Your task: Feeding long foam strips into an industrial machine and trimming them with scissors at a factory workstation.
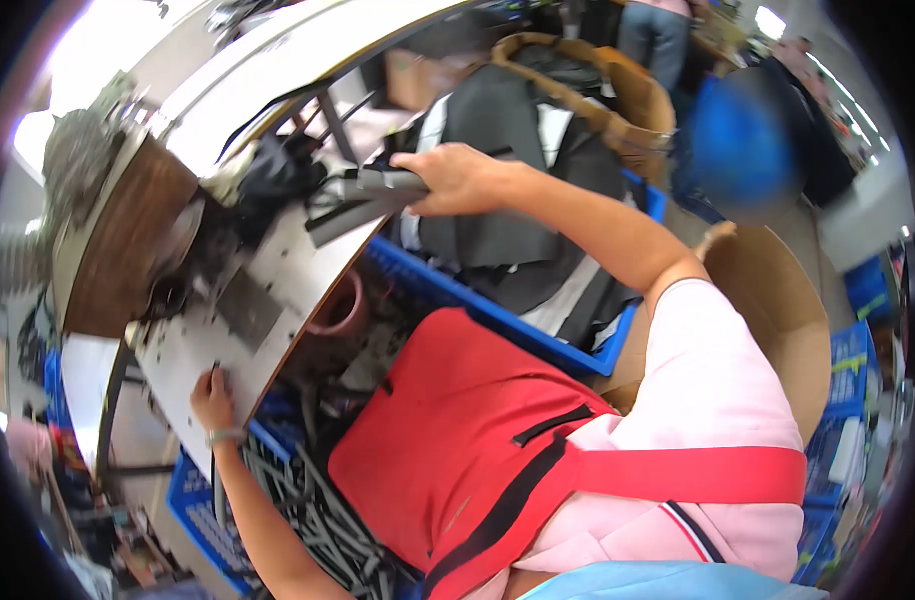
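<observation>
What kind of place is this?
Probably a workshop or factory: a brown thing that looks like a machine, a blue crate of dark flat pieces, and grey strips in the right hand.

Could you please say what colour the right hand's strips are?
The strips are grey, in the head view.

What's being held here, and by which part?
The right hand grips grey strips by one end; whether the left hand holds anything can't be told.
</observation>
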`<state>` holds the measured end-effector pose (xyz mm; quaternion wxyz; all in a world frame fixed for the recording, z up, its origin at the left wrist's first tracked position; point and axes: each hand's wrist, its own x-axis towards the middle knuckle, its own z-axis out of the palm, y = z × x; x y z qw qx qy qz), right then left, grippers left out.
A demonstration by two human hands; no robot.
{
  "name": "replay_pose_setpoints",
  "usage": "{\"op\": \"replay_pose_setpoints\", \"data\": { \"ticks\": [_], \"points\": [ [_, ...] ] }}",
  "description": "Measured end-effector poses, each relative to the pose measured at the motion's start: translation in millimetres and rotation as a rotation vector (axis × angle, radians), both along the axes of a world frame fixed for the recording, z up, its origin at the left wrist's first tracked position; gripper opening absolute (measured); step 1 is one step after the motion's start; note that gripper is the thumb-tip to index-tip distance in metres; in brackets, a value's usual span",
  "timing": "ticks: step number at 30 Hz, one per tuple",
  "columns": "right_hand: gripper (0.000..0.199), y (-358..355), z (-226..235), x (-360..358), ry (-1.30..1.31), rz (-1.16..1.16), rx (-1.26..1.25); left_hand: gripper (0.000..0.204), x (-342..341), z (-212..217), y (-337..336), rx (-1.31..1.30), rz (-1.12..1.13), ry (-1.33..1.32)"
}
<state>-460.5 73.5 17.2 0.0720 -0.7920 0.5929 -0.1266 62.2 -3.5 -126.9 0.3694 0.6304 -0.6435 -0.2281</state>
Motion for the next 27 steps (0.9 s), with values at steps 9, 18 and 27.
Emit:
{"op": "replay_pose_setpoints", "data": {
  "ticks": [9,18,27],
  "points": [
    [0.081,307.9,65.1,-218.9,-0.199,-0.614,0.494,0.029,-15.9,18.1,25.1,-0.138,0.058,-0.127],
    [0.037,209.8,-14.1,-145.9,-0.421,-0.347,0.263,0.026,-3.2,8.1,25.5,-0.221,0.095,-0.253],
    [0.02,12.6,-89.6,118.6,-0.407,0.487,-0.002,0.027,-34.3,28.3,42.1,-0.181,0.184,-0.227]
  ]
}}
